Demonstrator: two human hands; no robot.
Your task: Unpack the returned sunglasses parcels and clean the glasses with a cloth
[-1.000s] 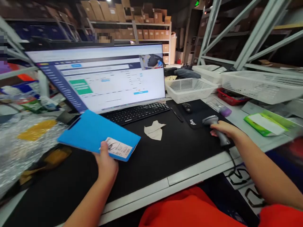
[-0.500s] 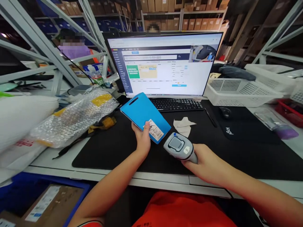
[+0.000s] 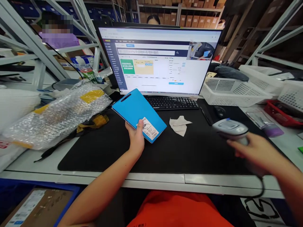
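A flat blue box [image 3: 139, 112] with a white printed label [image 3: 149, 128] near its lower end is tilted above the black desk mat. My left hand [image 3: 136, 135] grips its lower left edge, thumb on the label's side and fingers hidden underneath. Over the mat's right part, my right hand [image 3: 255, 149] is closed round the handle of a grey barcode scanner [image 3: 232, 128], slightly blurred, its head pointing left. The scanner's cable hangs down past the desk's front edge. A crumpled off-white cloth [image 3: 180, 125] lies on the mat between the two hands.
Behind the box stand a keyboard [image 3: 174, 103] and a lit monitor [image 3: 151, 71]. A bubble-wrapped parcel [image 3: 56, 116] lies at left. White baskets [image 3: 234, 93], a mouse [image 3: 219, 111] and a red basket [image 3: 281, 113] are at right. A blue bin [image 3: 68, 188] holds cartons below the desk. Two people are beyond.
My right hand has carried the scanner to the right, away from the blue box, and turned it. My left hand still holds the box in nearly the same pose. The view has shifted slightly.
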